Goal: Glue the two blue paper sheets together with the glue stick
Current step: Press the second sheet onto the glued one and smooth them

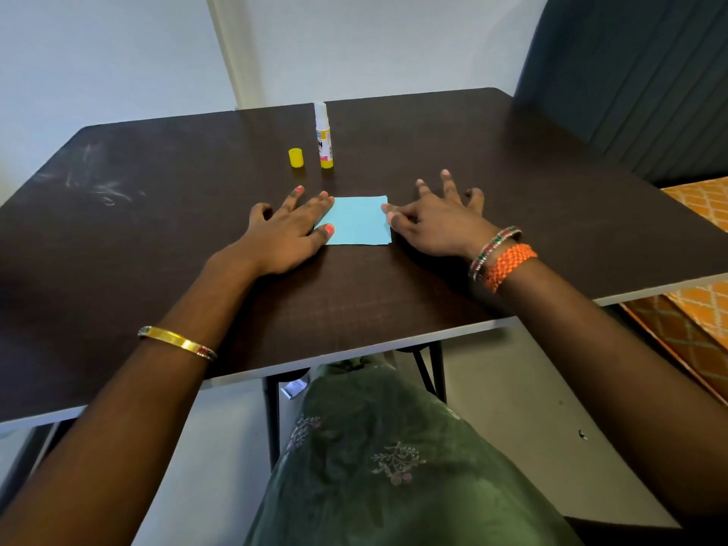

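Note:
Light blue paper (358,220) lies flat on the dark brown table (157,238), looking like a single square; I cannot tell whether two sheets are stacked. My left hand (287,230) rests flat at its left edge, fingers spread, thumb and fingertips on the paper. At the right edge lies my right hand (437,220), fingers apart, index finger and thumb touching the paper. Behind the paper the glue stick (324,137) stands upright with its white tip exposed. Its yellow cap (296,157) stands just to its left.
The table's near edge (354,354) runs across in front of my lap. A pale wall stands behind the table, a dark ribbed panel (638,72) at the back right, and orange patterned fabric (697,301) to the right. Whitish smudges (102,183) mark the tabletop's left part.

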